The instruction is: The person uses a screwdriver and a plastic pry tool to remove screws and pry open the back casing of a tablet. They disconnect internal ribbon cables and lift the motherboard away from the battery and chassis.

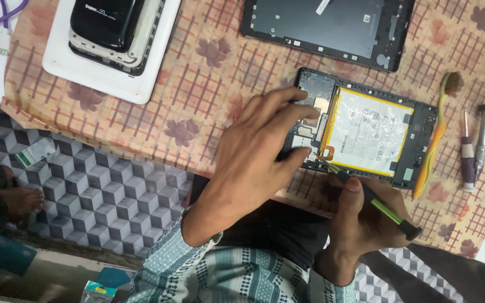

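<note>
- A white tray [141, 84] sits at the far left of the cloth-covered table [197, 112], with a dark phone-like device [108, 22] stacked on it.
- The left hand [256, 148] lies flat on the left end of the opened tablet [366, 132], fingers spread and pressing down on the circuit-board side; it pinches nothing.
- The tablet's long axis runs left to right, its silver battery [371, 132] filling the middle and right part (yellow edging shows round it).
- The right hand [366, 216] is nearer the viewer, just below the tablet's near edge, fingers closed round a green-and-black prying tool [377, 205]. The tool slants up and to the left, its tip meeting the tablet at the battery's near-left corner, just right of the left hand's fingertips.
- A detached back cover [326, 25] lies beyond the tablet.
- Further right lie a toothbrush [433, 140] and two small screwdrivers [474, 148].
</note>
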